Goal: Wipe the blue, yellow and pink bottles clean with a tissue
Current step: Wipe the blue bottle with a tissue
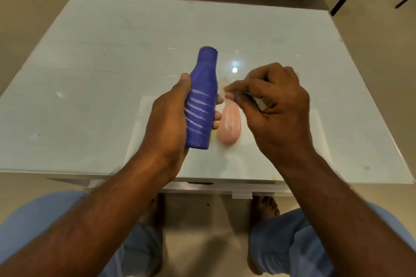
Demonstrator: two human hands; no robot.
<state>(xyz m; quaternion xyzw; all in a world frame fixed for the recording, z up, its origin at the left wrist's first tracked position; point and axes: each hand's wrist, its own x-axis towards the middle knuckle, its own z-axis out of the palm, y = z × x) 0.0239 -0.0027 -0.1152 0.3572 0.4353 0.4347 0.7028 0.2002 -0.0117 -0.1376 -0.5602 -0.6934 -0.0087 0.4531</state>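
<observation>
- The left hand (171, 114) is wrapped around the lower part of the blue bottle (201, 99) and holds it above the table (90, 63), with the neck pointing away from the person.
- The right hand (274, 105) pinches a small piece of tissue (222, 86) between thumb and first fingers; the tissue is just beside the shoulder of the blue bottle, and I cannot tell if it touches.
- To do this step well, I think the tissue should be pressed flat on the blue surface and drawn along the body, across the white streaks, while the left hand turns the bottle a little after each stroke.
- The grip covers part of the body, so the left hand would need to shift to reach that area.
- The blue bottle has a matte skin with several slanted white streaks on its middle; these look like the dirt to remove.
- The pink bottle (229, 128) lies on its side on a pale sheet (292, 132) on the table, just behind the hands, and also shows whitish marks.
- The yellow bottle is not visible here.
</observation>
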